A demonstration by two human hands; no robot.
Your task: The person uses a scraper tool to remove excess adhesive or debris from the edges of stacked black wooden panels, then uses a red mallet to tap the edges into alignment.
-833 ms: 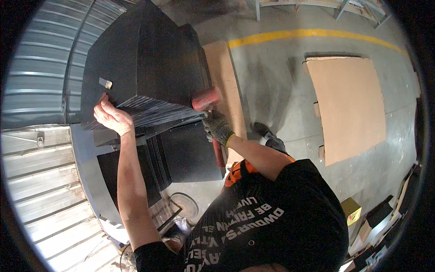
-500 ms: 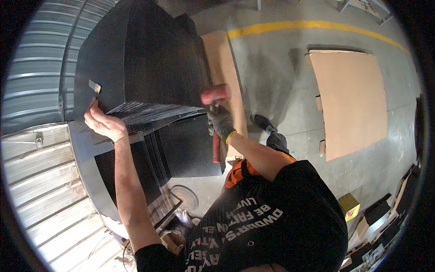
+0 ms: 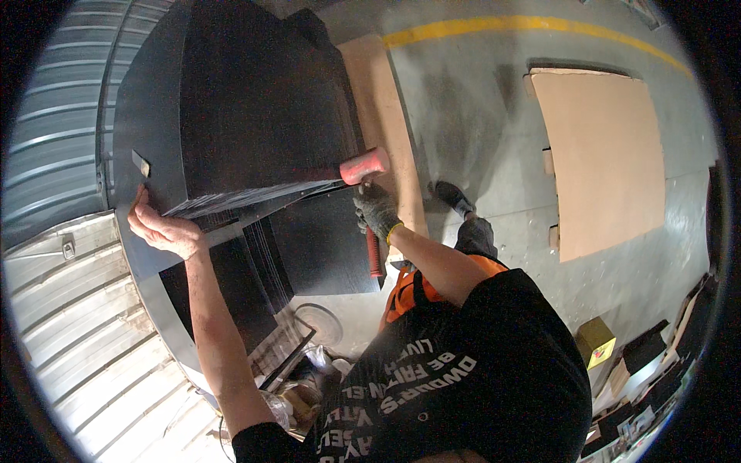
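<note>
A tall stack of black sheets [image 3: 262,108] stands before me, its layered edges facing my side. My bare left hand [image 3: 164,229] rests against the stack's near left corner, fingers stretched out and holding nothing. Just beyond those fingertips a small grey blade-like piece with a pale end [image 3: 141,163] lies on the top sheet. My right hand [image 3: 377,208], in a dark grey glove with a yellow cuff, is wrapped round the handle of a red mallet [image 3: 364,165]. The mallet's head touches or nearly touches the stack's near right edge; I cannot tell which.
Another black stack [image 3: 320,251] stands lower, closer to me. A brown board [image 3: 386,116] runs along the stack's right side. Further right, a large tan sheet [image 3: 602,166] lies raised on the floor. Ribbed metal wall [image 3: 58,139] bounds the left. A yellow box [image 3: 594,342] sits lower right.
The mallet's head has come slightly nearer to me, and its tilt has changed. My left hand has shifted a little left in view along with the stack. The whole view has moved slightly.
</note>
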